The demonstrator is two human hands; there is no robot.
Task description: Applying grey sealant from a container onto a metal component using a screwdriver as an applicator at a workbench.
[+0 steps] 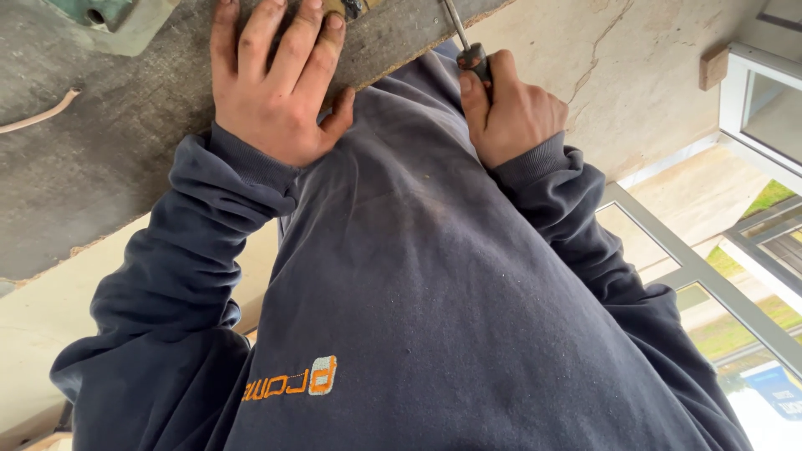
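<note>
Left hand (276,83) lies flat, released, on the grey slab bench (100,167). Right hand (510,108), at 1 o'clock, clenches a dark-handled metal screwdriver (469,50); its tip is hidden, so progress probably mid-work.

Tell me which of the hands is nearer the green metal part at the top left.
Left. The left hand lies flat on the grey board beside the green part; the right hand grips a screwdriver farther off.
</note>
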